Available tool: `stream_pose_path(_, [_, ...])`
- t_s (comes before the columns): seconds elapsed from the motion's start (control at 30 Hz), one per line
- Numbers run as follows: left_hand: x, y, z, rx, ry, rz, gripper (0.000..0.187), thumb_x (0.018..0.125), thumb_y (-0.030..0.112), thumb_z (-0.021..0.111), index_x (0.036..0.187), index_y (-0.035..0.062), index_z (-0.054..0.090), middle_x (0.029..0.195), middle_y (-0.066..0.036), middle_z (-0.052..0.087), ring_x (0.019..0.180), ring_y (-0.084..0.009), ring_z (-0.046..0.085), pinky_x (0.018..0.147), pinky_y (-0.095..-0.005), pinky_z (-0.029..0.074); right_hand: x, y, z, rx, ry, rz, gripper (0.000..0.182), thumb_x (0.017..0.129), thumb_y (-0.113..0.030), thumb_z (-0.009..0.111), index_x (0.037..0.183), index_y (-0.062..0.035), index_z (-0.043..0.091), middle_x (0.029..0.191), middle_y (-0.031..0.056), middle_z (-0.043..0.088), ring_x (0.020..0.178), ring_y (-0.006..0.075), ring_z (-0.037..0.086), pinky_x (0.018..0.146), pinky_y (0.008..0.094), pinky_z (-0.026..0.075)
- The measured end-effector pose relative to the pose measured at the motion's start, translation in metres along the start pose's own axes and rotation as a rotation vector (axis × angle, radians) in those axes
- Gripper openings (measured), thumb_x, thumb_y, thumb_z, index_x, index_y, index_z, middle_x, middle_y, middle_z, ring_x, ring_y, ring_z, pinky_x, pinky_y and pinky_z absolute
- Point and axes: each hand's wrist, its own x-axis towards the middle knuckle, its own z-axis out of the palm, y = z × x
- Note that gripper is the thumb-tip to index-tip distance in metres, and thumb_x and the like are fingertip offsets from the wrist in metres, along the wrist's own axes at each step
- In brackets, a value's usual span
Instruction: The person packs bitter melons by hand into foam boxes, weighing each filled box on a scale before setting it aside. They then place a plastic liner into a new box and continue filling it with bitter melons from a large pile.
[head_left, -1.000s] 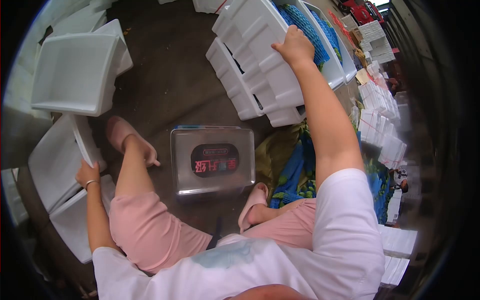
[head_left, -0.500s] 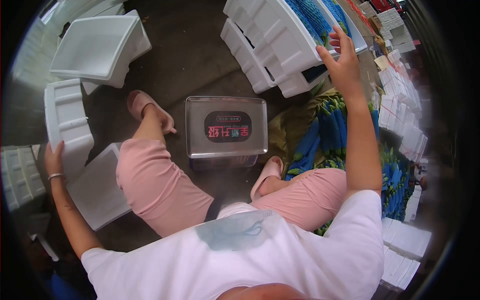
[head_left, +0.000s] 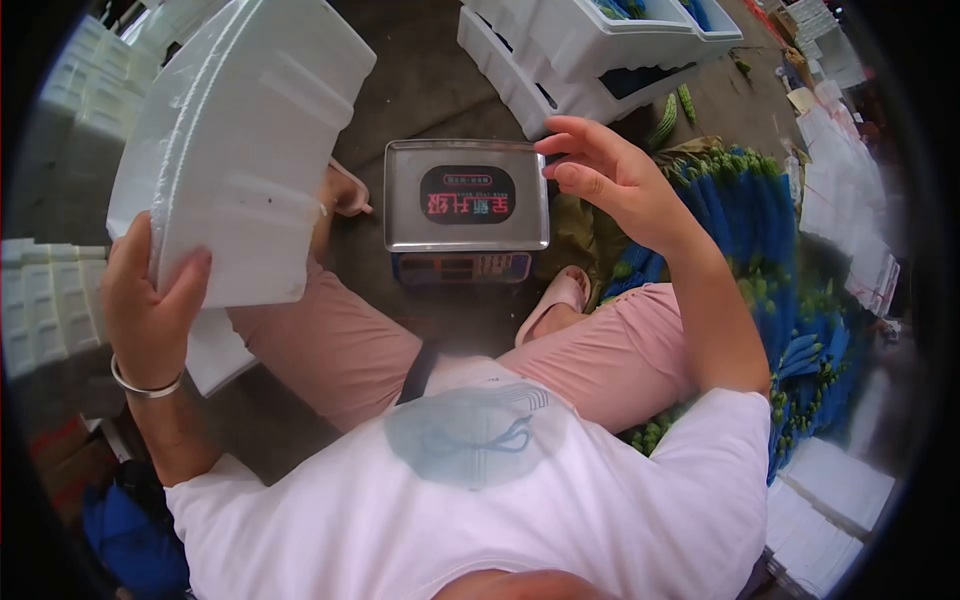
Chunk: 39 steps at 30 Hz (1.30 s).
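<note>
A large white foam box (head_left: 250, 150) is raised at the left, tilted on its side over my left leg. My left hand (head_left: 155, 300), with a bracelet at the wrist, grips its near edge, thumb on one face. My right hand (head_left: 605, 180) is open with its fingers apart and holds nothing; its fingertips overlap the right edge of the scale's metal pan in this view. The weighing scale (head_left: 467, 215) stands on the floor between my feet, with a dark printed label on the pan and its display on the near side.
Stacked white foam boxes (head_left: 560, 50) stand ahead, the top one holding blue-wrapped green vegetables. More bundles of long green vegetables in blue netting (head_left: 735, 220) lie to the right. Two loose bitter gourds (head_left: 665, 122) rest on the floor. White foam pieces (head_left: 840, 480) are stacked at lower right.
My left hand has lifted the foam box up and toward me. My right hand has come from the stacked boxes at upper right down to the scale's right edge.
</note>
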Motion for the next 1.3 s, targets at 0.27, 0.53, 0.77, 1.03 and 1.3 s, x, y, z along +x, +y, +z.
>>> stream_pose_path(0.27, [-0.04, 0.12, 0.167, 0.175, -0.092, 0.471, 0.024, 0.064, 0.017, 0.071, 0.078, 0.0063, 0.055, 0.063, -0.007, 0.058, 0.062, -0.0237, 0.055, 0.067, -0.0359, 0.041, -0.018, 0.034, 0.063, 0.885, 0.03, 0.378, 0.087, 0.079, -0.07, 0.057, 0.133, -0.004, 0.04, 0.123, 0.0156, 0.053, 0.115, 0.0284, 0.052, 0.092, 0.0447, 0.047])
stream_pose_path(0.53, [-0.086, 0.164, 0.326, 0.119, -0.562, 0.307, 0.036, 0.075, 0.039, 0.07, 0.084, 0.0049, 0.06, 0.078, -0.01, 0.067, 0.081, -0.0247, 0.063, 0.081, -0.0361, 0.04, -0.054, 0.197, 0.049, 0.654, 0.261, 0.726, 0.046, 0.072, -0.031, 0.063, 0.106, -0.0018, 0.056, 0.097, 0.0112, 0.058, 0.088, 0.0237, 0.06, 0.073, 0.0439, 0.051])
stream_pose_path(0.77, [-0.003, 0.145, 0.256, 0.347, -0.828, 0.533, 0.058, 0.085, 0.054, 0.056, 0.122, 0.0098, 0.057, 0.11, -0.014, 0.065, 0.109, -0.0299, 0.057, 0.102, -0.0397, 0.035, -0.032, 0.209, 0.035, 0.469, 0.386, 0.64, 0.049, 0.074, -0.027, 0.06, 0.109, 0.0066, 0.055, 0.094, 0.015, 0.061, 0.083, 0.0245, 0.059, 0.073, 0.0371, 0.048])
stream_pose_path(1.03, [0.138, -0.115, 0.175, -0.216, -0.347, 0.136, 0.04, 0.093, 0.029, 0.058, 0.126, 0.0067, 0.054, 0.112, -0.009, 0.064, 0.101, -0.0151, 0.06, 0.086, -0.0278, 0.047, -0.004, 0.245, 0.015, -0.104, 0.33, 0.739, 0.052, 0.075, -0.025, 0.057, 0.109, 0.0144, 0.052, 0.101, 0.0263, 0.062, 0.089, 0.0328, 0.063, 0.078, 0.0379, 0.048])
stream_pose_path(1.3, [0.109, -0.136, 0.211, -0.07, -0.569, 0.023, 0.046, 0.092, 0.029, 0.06, 0.131, 0.0077, 0.049, 0.124, -0.01, 0.057, 0.106, -0.0181, 0.058, 0.089, -0.0295, 0.046, -0.008, 0.239, 0.02, -0.308, 0.283, 0.923, 0.064, 0.079, -0.034, 0.06, 0.116, 0.0154, 0.043, 0.108, 0.031, 0.059, 0.098, 0.0362, 0.062, 0.087, 0.0384, 0.048])
